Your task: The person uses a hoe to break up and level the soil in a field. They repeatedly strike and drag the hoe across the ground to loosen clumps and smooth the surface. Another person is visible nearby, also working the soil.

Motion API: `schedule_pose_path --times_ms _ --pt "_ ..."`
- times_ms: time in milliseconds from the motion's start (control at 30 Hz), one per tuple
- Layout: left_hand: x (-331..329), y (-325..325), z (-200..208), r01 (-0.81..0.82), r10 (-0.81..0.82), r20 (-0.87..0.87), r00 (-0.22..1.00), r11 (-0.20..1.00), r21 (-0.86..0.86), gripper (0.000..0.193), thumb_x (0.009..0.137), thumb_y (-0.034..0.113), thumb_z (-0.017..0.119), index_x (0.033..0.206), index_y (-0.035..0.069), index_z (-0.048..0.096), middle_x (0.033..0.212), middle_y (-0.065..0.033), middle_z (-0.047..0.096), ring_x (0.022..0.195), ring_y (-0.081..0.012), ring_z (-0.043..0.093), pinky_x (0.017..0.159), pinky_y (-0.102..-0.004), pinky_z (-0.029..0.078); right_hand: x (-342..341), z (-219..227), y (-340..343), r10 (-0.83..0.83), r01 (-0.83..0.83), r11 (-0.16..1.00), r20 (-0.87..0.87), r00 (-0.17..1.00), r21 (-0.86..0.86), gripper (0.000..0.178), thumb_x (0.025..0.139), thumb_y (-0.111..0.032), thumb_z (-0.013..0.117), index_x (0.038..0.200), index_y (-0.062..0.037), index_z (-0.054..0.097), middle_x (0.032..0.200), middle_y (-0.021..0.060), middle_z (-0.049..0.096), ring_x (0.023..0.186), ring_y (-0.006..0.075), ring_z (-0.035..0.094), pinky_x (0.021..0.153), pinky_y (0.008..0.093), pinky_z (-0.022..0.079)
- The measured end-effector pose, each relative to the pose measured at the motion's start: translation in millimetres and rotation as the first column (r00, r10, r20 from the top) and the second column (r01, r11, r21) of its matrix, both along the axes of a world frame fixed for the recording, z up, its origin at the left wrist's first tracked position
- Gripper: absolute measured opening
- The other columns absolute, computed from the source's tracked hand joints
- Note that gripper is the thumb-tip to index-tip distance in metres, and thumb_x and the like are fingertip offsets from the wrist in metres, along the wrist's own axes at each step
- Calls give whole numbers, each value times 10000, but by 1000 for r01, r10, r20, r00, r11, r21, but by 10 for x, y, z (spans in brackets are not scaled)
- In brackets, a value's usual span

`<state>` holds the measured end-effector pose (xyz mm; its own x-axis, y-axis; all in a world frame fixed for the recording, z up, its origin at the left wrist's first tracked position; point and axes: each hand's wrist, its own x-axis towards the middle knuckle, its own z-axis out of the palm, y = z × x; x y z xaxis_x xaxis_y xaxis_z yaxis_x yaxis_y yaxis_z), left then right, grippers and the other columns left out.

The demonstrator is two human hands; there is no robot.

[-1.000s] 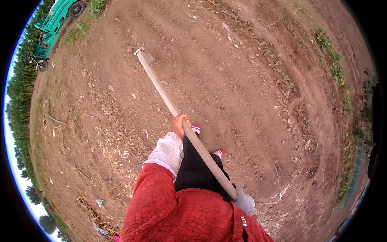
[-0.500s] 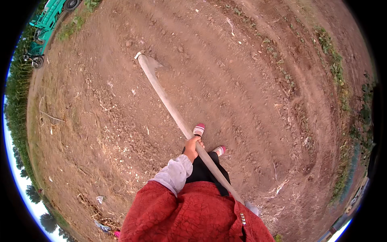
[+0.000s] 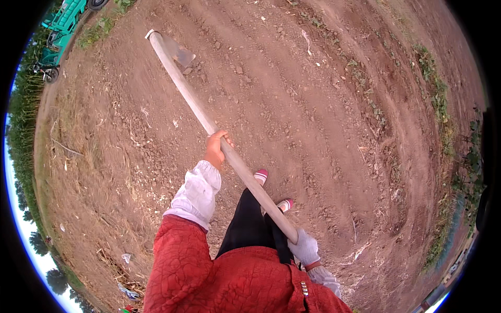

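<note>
A hoe (image 3: 194, 107) with a long pale wooden handle slants across the view, its head at the far left end. The flat metal blade (image 3: 176, 50) points to the right, over or against the brown soil; whether it touches cannot be told. My bare left hand (image 3: 216, 146) is wrapped round the handle near its middle. Closed round the near end is my right hand (image 3: 304, 247), in a pale glove. Below the handle show my two feet in striped pink and white shoes (image 3: 285, 204).
Tilled soil (image 3: 313, 130) with clods and dry stalks spreads all round. Low green plants (image 3: 436, 94) run in a row at the right. A green farm vehicle (image 3: 60, 36) stands at the far left, beside tall crops (image 3: 23, 104). Litter (image 3: 129, 292) lies lower left.
The hoe has moved forward and left, its head now farther off. My left hand has gone forward with the handle. My right hand and the handle's near end have come into clear view.
</note>
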<state>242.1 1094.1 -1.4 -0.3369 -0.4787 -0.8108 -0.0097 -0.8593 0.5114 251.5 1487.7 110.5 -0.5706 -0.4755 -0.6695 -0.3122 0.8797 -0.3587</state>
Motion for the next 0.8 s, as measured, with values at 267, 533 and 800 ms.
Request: schedule_pose_path --times_ms 267,533,800 --pt "-72 49 -595 1 -4 45 999 997 82 108 690 84 539 649 74 440 541 -25 421 437 -157 430 438 -310 395 -24 1 -196 -55 31 986 145 988 163 347 652 -307 585 882 -80 458 666 186 561 633 367 552 555 452 435" --pt "164 991 -424 -35 17 73 997 967 253 100 697 97 540 658 67 453 560 -37 433 460 -177 448 456 -330 414 41 750 220 -178 38 856 225 958 515 465 703 -461 523 1011 -123 439 759 204 573 761 387 549 628 464 426" --pt "134 1482 -271 42 -35 141 989 998 -42 195 689 152 596 762 -1 499 590 -60 499 511 -187 523 452 -337 445 -21 506 473 -247 84 797 196 949 598 453 709 -437 523 1014 -112 437 769 201 574 778 386 545 630 464 418"
